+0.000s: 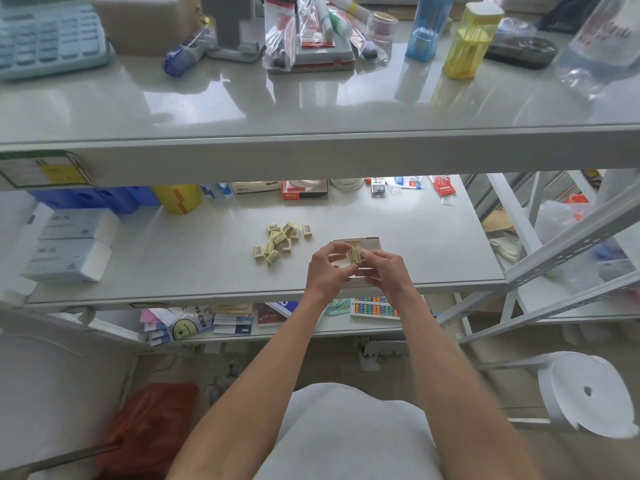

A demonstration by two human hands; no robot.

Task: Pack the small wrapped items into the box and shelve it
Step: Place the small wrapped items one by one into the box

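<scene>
Several small pale-yellow wrapped items (281,241) with barcodes lie in a loose pile on the middle shelf. Right of the pile sits a small open cardboard box (372,243), mostly hidden behind my hands. Both hands hover over the box near the shelf's front edge. My left hand (327,270) and my right hand (386,270) pinch a couple of the wrapped items (355,256) between their fingertips, held together just above the box.
The middle shelf (194,258) carries tissue packs (69,245) at the left and boxes and a yellow roll (180,199) along the back. Above it juts the top shelf edge (311,154). A white stool (585,393) stands at the lower right. An abacus (375,306) lies on the lower shelf.
</scene>
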